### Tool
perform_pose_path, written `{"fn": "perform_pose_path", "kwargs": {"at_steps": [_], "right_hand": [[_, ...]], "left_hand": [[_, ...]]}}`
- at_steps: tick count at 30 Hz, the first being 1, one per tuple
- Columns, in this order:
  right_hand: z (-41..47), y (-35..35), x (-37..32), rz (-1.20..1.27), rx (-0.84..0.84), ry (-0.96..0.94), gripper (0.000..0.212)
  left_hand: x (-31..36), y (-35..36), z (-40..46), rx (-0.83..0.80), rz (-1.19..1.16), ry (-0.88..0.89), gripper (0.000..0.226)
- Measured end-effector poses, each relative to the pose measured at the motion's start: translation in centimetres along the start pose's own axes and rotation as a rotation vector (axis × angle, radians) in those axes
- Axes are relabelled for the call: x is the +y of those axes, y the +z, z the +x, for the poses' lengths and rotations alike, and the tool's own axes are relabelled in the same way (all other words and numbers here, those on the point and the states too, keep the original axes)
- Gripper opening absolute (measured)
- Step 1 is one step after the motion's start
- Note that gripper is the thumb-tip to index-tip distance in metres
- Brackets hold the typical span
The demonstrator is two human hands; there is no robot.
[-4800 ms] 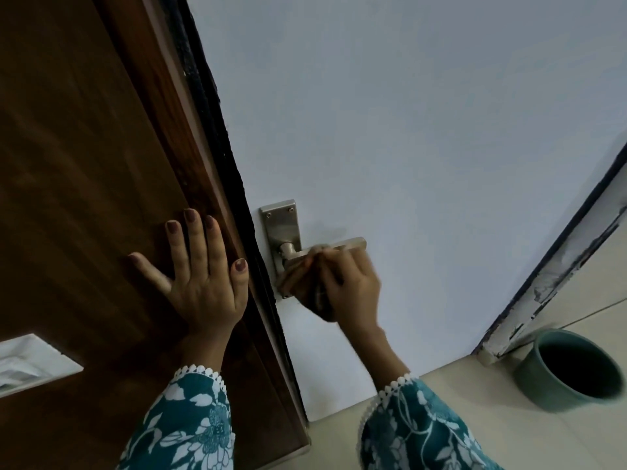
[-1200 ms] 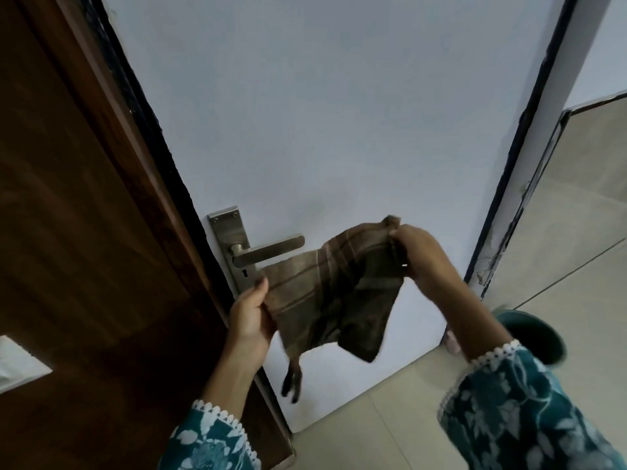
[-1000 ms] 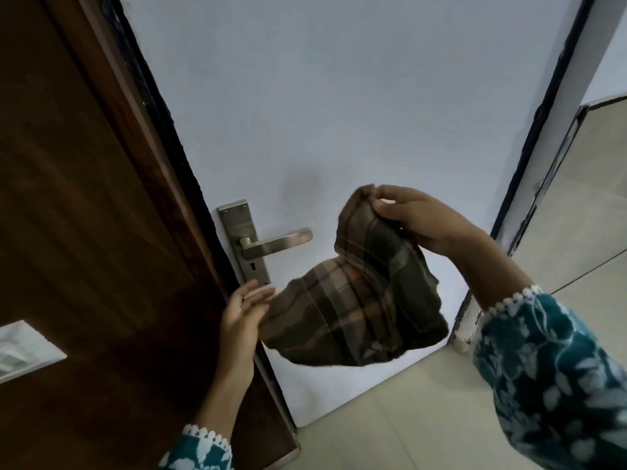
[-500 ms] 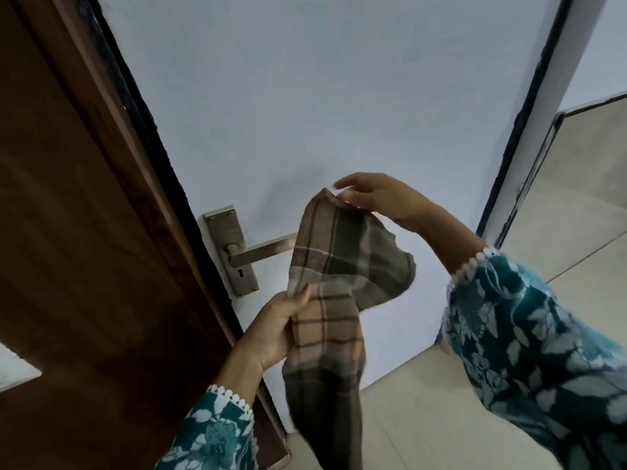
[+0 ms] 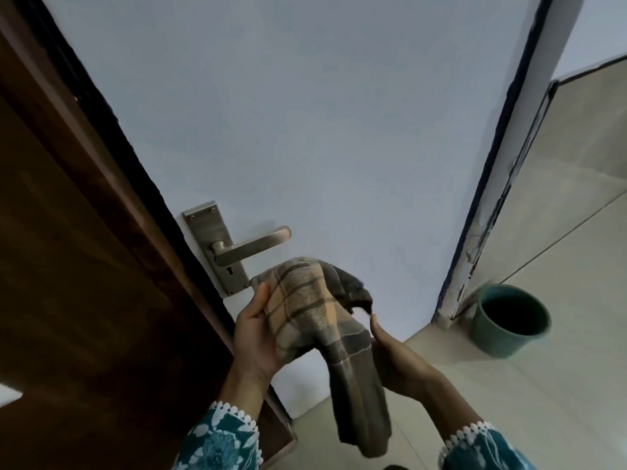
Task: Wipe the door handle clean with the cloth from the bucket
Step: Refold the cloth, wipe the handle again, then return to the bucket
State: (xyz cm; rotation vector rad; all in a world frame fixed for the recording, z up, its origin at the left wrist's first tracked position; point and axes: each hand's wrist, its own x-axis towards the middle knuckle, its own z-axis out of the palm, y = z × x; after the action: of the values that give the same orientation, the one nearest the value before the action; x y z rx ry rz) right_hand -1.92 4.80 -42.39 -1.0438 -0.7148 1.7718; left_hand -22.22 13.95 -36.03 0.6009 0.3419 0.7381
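A silver lever door handle (image 5: 251, 245) on its plate sits on the white door (image 5: 322, 130), bare and untouched. Just below it I hold a brown plaid cloth (image 5: 319, 320) in front of me with both hands. My left hand (image 5: 254, 330) grips the folded upper part from the left, thumb on top. My right hand (image 5: 395, 357) holds the cloth's right side from beneath, and the cloth's tail hangs down between my wrists. The teal bucket (image 5: 509, 320) stands on the floor at the right, by the door frame.
A dark wooden door leaf (image 5: 68, 283) fills the left side, its edge next to the handle plate. A chipped door frame (image 5: 475, 232) runs down the right of the white door. Pale floor tiles (image 5: 543, 385) spread around the bucket.
The handle was wiped with the cloth, then left. The cloth was spread between both hands and folded. My right hand has dropped from above the cloth to beneath its right side.
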Motion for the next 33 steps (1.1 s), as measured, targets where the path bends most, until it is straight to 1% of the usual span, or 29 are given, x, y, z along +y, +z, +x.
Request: {"fn": "perform_pose_path", "kwargs": {"at_steps": [2,5,6,8,9,10,11,12,13,14,16,18,19,21,23,25,27,29,31,33], "right_hand": [[0.2,0.1,0.8,0.031,-0.09,-0.042,0.095],[1.0,0.7,0.2,0.009,-0.254,-0.149,0.102],[1.4,1.1,-0.4,0.058,-0.291,-0.142,0.105],[2.5,1.6,-1.9,0.174,-0.296,-0.102,0.11],[2.9,1.8,-2.5,0.179,-0.279,-0.076,0.111],[3.2,2.0,-3.2,0.134,-0.257,-0.068,0.104],[3.2,2.3,-3.8,0.055,-0.233,-0.068,0.09],[3.3,2.3,-4.4,-0.018,-0.222,-0.073,0.072],[3.1,2.3,-5.1,-0.067,-0.214,-0.08,0.058],[2.9,2.2,-5.7,-0.082,-0.189,-0.089,0.049],[2.7,1.7,-6.9,-0.08,-0.096,-0.118,0.04],[2.5,1.5,-8.0,-0.141,0.044,-0.142,0.038],[2.5,1.4,-8.4,-0.179,0.121,-0.149,0.039],[2.2,1.6,-9.1,-0.228,0.265,-0.173,0.042],[1.7,1.7,-9.6,-0.278,0.35,-0.236,0.054],[1.3,1.8,-9.8,-0.326,0.328,-0.321,0.067],[1.1,2.1,-9.6,-0.433,0.327,-0.421,0.074],[1.1,2.2,-9.4,-0.497,0.374,-0.51,0.078],[0.9,2.4,-9.4,-0.442,0.391,-0.553,0.076],[0.6,2.6,-9.8,-0.288,0.355,-0.562,0.069]], "left_hand": [[-0.5,-0.4,-0.1,-0.048,-0.014,-0.067,0.063],[-1.0,-0.8,0.3,-0.102,-0.039,-0.102,0.067],[-1.1,-0.8,0.5,-0.109,-0.034,-0.074,0.068],[-0.8,-1.3,0.8,-0.101,-0.017,-0.001,0.065],[-0.6,-0.9,0.7,-0.073,-0.018,-0.004,0.062],[-0.9,-0.2,0.6,-0.047,-0.059,-0.03,0.055],[-0.9,0.1,0.3,-0.004,-0.088,-0.087,0.047],[-0.2,0.2,0.1,0.056,-0.05,-0.111,0.041],[0.4,0.1,0.1,0.129,0.044,-0.065,0.04],[1.0,-0.2,0.1,0.161,0.106,-0.056,0.042],[2.3,-0.5,0.2,0.187,0.232,-0.087,0.047],[3.1,-0.6,0.5,0.294,0.412,-0.074,0.035],[3.4,-0.6,0.5,0.319,0.503,-0.084,0.034],[4.1,-0.3,0.7,0.28,0.61,-0.079,0.037],[4.5,-0.2,1.1,0.302,0.677,-0.028,0.041],[4.3,-0.2,1.5,0.39,0.705,0.047,0.043],[3.9,0.2,1.6,0.47,0.707,0.133,0.047],[3.7,0.6,1.6,0.527,0.683,0.202,0.054],[3.8,0.8,1.5,0.554,0.684,0.256,0.064],[3.9,1.0,1.2,0.522,0.744,0.293,0.071]]}}
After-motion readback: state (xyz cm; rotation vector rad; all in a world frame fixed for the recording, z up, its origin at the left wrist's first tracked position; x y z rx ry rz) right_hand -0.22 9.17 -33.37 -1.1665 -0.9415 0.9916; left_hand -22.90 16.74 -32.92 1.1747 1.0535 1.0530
